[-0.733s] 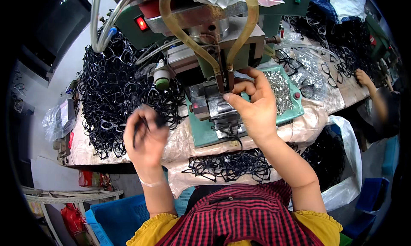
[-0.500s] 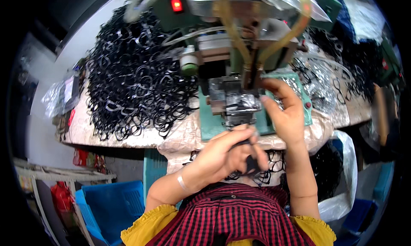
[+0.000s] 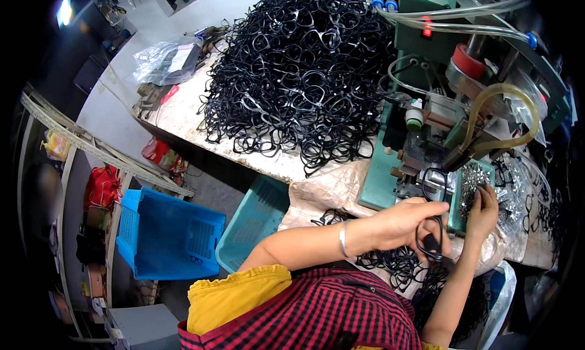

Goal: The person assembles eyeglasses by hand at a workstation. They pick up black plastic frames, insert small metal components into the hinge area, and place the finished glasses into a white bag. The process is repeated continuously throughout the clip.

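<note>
My left hand is closed around a black eyeglass frame, in front of the green bench machine. One rim of the frame stands up near the machine's metal jig. A short, thick black piece shows at the same fingers; I cannot make out what it is. My right hand reaches into a green tray of small shiny metal parts. Its fingertips are pressed together among the parts, and whatever they pinch is too small to name.
A large heap of black eyeglass frames covers the table to the left of the machine. More frames lie below my left hand. A blue crate and a teal basket stand at lower left. A yellowish hose loops over the machine.
The view has swung left, so the machine now sits at the right. My right hand has gone from beside the jig to the tray of metal parts. My left hand still holds the frame.
</note>
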`<act>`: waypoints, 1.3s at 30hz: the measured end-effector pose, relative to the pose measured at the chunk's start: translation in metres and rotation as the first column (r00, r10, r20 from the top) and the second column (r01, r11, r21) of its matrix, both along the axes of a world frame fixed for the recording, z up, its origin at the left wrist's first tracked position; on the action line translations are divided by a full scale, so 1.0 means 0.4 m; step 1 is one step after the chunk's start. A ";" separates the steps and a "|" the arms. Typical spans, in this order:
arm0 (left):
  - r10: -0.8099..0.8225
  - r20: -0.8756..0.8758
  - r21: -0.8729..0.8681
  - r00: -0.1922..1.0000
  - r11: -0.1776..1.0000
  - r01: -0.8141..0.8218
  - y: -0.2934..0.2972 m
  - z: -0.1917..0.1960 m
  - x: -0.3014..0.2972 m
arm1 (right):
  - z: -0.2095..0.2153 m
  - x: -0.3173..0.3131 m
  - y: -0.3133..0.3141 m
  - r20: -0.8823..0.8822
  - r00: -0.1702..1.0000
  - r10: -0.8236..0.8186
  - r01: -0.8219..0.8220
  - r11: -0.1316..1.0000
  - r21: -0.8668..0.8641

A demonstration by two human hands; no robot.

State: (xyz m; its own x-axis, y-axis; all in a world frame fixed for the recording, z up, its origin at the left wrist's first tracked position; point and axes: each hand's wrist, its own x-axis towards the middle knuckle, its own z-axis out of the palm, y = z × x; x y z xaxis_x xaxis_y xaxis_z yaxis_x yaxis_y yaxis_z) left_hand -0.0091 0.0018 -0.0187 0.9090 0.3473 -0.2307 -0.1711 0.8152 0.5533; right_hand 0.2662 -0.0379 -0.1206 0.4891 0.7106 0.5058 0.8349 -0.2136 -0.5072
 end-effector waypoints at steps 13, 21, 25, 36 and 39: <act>0.834 0.224 0.611 -0.505 0.283 0.739 0.324 -0.145 -0.709 | 0.043 -0.043 0.004 -0.304 0.946 0.110 -0.052 0.980 0.191; 0.817 0.285 0.488 -0.502 0.327 0.810 0.297 -0.225 -0.736 | 0.050 -0.058 -0.060 -0.335 0.942 0.005 0.057 0.983 0.175; 0.813 0.205 0.702 -0.544 0.265 0.661 0.236 -0.133 -0.710 | 0.032 -0.043 -0.193 -0.203 0.975 -0.094 0.120 0.985 0.122; 0.960 0.083 0.944 0.267 0.010 -0.331 0.244 -0.076 -0.332 | 0.245 -0.231 0.066 -0.481 0.758 0.441 -0.215 0.865 0.454; 0.944 0.068 0.842 0.322 0.119 -0.527 0.203 -0.140 -0.281 | 0.236 -0.271 0.089 -0.567 0.647 0.511 -0.246 0.843 0.479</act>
State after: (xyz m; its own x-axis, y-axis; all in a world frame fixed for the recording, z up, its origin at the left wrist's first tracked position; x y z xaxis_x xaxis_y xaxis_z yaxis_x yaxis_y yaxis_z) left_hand -0.1215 0.0830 -0.0747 -0.0722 0.9704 0.2304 -0.0494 -0.2342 0.9709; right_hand 0.1576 -0.0025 -0.0264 0.5065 0.7626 0.4023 0.2265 0.3325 -0.9155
